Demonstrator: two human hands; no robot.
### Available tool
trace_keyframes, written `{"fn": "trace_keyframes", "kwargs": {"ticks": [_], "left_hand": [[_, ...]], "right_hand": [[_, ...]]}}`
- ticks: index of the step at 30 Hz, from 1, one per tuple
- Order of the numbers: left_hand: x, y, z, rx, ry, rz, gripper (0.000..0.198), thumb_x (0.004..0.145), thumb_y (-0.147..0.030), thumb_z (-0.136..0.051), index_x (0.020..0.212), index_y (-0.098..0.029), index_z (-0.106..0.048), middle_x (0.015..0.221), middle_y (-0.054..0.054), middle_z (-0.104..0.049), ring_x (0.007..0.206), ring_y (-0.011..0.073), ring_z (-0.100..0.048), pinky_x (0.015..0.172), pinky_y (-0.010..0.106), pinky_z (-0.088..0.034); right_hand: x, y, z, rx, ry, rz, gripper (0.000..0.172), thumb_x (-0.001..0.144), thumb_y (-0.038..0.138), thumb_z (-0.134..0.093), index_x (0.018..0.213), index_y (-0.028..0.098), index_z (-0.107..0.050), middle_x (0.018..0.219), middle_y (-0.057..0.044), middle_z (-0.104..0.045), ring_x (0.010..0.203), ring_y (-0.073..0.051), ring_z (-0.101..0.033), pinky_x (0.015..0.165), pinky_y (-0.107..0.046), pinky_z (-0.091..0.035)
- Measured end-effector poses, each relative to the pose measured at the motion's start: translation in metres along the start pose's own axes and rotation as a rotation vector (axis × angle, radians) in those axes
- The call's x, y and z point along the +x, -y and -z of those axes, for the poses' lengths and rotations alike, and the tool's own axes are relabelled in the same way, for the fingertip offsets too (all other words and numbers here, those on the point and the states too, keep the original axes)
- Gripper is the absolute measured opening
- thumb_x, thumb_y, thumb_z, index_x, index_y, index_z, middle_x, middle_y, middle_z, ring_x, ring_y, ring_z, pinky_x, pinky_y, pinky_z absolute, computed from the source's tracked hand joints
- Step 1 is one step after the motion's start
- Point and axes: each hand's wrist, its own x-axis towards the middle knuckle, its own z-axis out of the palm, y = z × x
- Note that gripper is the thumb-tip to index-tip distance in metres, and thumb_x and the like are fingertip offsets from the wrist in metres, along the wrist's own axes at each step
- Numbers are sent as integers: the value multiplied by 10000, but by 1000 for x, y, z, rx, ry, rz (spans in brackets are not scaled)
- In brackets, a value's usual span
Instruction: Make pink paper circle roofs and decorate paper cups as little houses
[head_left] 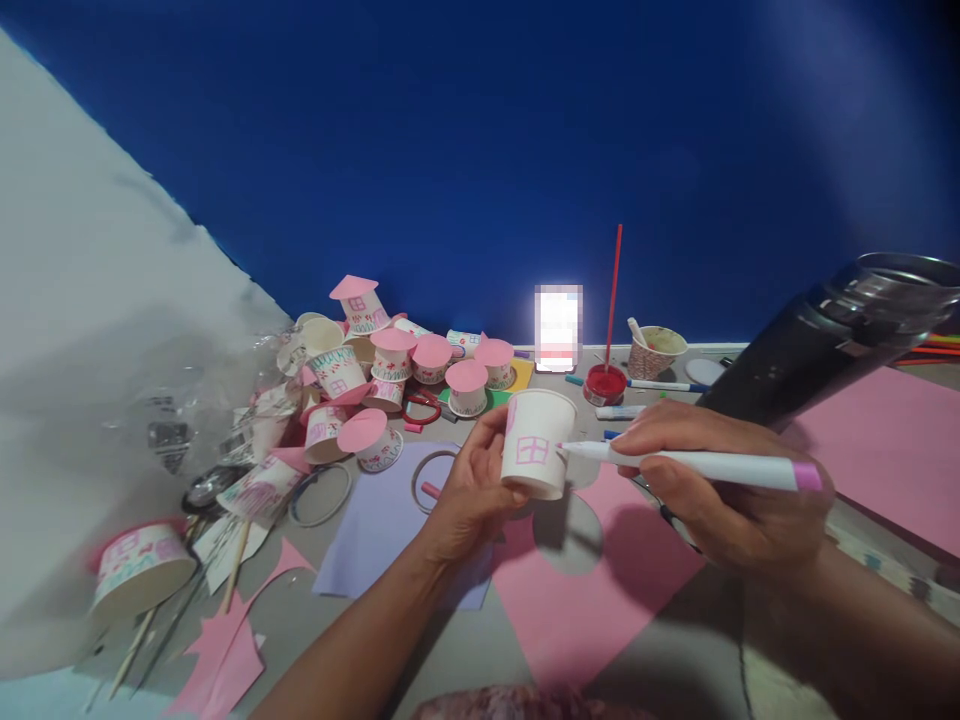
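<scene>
A white paper cup [540, 425] is in my left hand [472, 475], whose fingers wrap its left side and base. The cup leans slightly, and a pink four-pane window is drawn on its side, with more pink marking at the left edge. My right hand [735, 490] grips a white felt-tip marker [697, 465] with a pink end. The marker's tip is at the cup's right side, beside the drawn window; whether it touches I cannot tell. Below both hands lies a pink paper sheet [607, 600] with a round hole cut in it.
Decorated cups with pink paper roofs [367, 350] crowd the left back. A lilac sheet [367, 540] lies left, with a tape roll [321, 495] beside it. A red paint jar [604, 383], a lit phone [558, 330] and a dark bottle [817, 340] stand behind.
</scene>
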Motion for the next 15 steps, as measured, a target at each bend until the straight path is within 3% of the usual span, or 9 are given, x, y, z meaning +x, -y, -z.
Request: {"fn": "trace_keyframes", "kwargs": {"ticks": [7,15], "left_hand": [[-1,-1,-1,39,5,-18,940,478,-267,-962,1327,-273,-560,1191,80,-682,1019,259,-673,825,343,-536],[-1,0,0,-3,-7,-21,924,452,-164,-939,1299,-265,-586,1239,81,-667,1057,250,-651,822,315,-533]], "right_hand": [[1,0,0,-73,49,78,229,877,33,-592,1020,179,-695,749,-52,-755,656,-194,-733,584,-305,-612],[3,-1,-1,-74,62,92,230,885,30,-588,1026,181,-686,751,-55,-757,654,-194,-736,570,-304,-615]]}}
